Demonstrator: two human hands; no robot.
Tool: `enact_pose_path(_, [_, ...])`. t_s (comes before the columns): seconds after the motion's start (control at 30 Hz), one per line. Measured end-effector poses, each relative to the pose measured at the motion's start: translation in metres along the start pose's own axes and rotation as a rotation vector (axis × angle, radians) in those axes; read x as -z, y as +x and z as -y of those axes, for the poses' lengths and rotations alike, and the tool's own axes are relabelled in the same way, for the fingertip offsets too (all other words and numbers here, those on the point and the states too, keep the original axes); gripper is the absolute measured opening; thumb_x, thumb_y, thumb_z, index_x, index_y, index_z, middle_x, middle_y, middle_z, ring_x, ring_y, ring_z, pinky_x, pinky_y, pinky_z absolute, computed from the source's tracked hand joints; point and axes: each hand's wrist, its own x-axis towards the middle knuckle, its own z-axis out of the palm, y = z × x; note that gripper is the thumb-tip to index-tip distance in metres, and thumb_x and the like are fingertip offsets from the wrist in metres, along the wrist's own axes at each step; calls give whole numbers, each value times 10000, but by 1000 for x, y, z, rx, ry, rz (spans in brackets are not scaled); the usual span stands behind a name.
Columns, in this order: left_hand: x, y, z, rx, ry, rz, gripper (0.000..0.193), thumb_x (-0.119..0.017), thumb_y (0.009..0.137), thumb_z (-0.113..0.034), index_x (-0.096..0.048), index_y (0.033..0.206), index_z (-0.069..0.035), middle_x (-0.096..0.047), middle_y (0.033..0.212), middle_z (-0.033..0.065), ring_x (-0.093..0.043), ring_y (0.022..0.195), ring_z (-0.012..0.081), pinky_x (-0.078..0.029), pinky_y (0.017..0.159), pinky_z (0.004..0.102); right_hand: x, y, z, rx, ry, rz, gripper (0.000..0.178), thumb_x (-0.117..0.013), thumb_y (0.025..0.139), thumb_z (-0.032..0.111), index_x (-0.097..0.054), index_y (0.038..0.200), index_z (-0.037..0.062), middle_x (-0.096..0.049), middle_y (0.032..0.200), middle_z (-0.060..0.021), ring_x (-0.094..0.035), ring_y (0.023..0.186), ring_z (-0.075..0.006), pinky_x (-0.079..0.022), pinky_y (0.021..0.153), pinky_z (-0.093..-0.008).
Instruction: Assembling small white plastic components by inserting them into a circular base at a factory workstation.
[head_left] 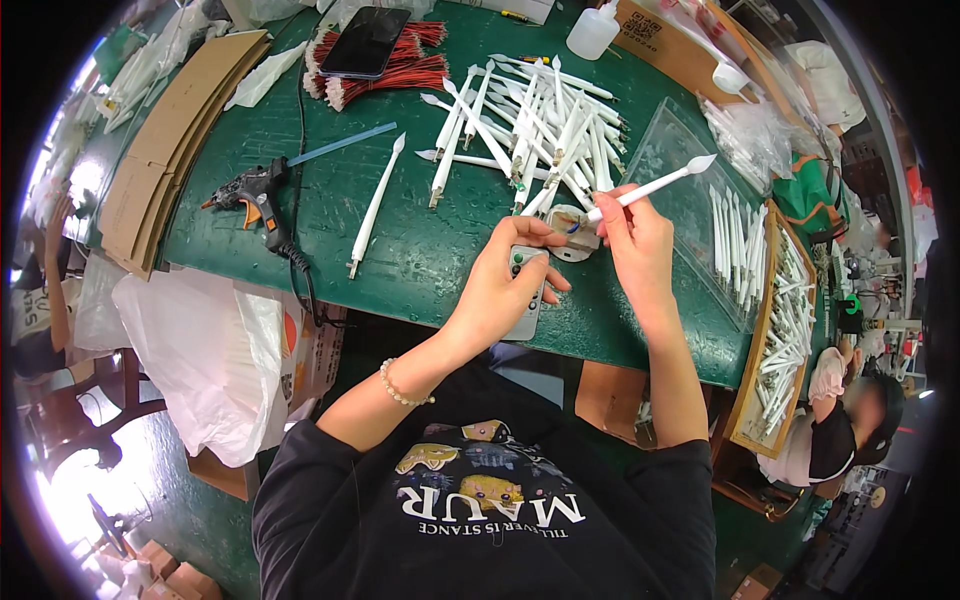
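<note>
My left hand (500, 275) is curled round a pale grey remote control (527, 318) at the near edge of the green table, its fingers covering part of the buttons. In my right hand (640, 235) is a white flame-tipped candle stick (665, 181), pinched near its lower end with the tip pointing right. Between the hands lies a small pale metal-looking piece (574, 246), close to the candle's lower end; its kind is unclear. Just beyond, a heap of similar white candle sticks (545, 125) covers the table. A lone candle stick (378, 205) lies left of it.
A black glue gun (262, 200) with a blue glue stick lies at left. Behind are red wire bundles (400, 85), a dark phone (366, 42) and a white bottle (593, 32). At right stand a clear tray (655, 150) and a candle-filled box (752, 400). A co-worker (835, 430) sits beyond.
</note>
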Motion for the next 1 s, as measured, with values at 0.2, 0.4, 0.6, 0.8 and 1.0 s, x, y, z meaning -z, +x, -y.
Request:
enact_pose_path(0.2, [0, -1, -2, 7, -1, -4, 279, -448, 905, 16, -406, 1180, 32, -555, 1195, 182, -646, 816, 178, -520, 674, 263, -7, 3, 3, 28, -15, -55, 268, -634, 932, 242, -584, 808, 9, -528, 575, 1, -448, 521, -46, -358, 480, -227])
enact_pose_path(0.4, [0, 1, -2, 0, -3, 5, 284, -451, 902, 16, -406, 1182, 32, -551, 1194, 184, -649, 820, 184, -521, 677, 264, -8, 6, 2, 45, -29, -71, 295, -633, 932, 243, -563, 757, 16, -507, 555, 6, -431, 506, -45, -340, 465, -236])
enact_pose_path(0.6, [0, 0, -1, -10, 0, -2, 280, -448, 903, 17, -408, 1180, 35, -554, 1190, 185, -652, 816, 191, -521, 674, 266, -11, 5, 3, 109, -74, -94, 291, -626, 934, 231, -564, 753, 13, -504, 543, -4, -432, 493, -58, -343, 463, -248])
enact_pose_path(0.8, [-1, 0, -1, -15, 7, 4, 279, -447, 905, 15, -408, 1181, 34, -563, 1179, 188, -655, 814, 194, -522, 671, 269, -10, 5, 2, 129, -104, -107, 295, -624, 934, 230, -562, 743, 13, -500, 535, -9, -434, 487, -66, -345, 464, -252])
enact_pose_path(1.0, [0, -2, -1, 39, -7, 40, 317, -436, 932, 0, -357, 1238, 20, -616, 1064, 210, -664, 809, 200, -526, 669, 272, -11, 5, 3, 115, -84, -101, 291, -622, 935, 233, -563, 753, 14, -510, 538, -14, -446, 484, -70, -347, 459, -259])
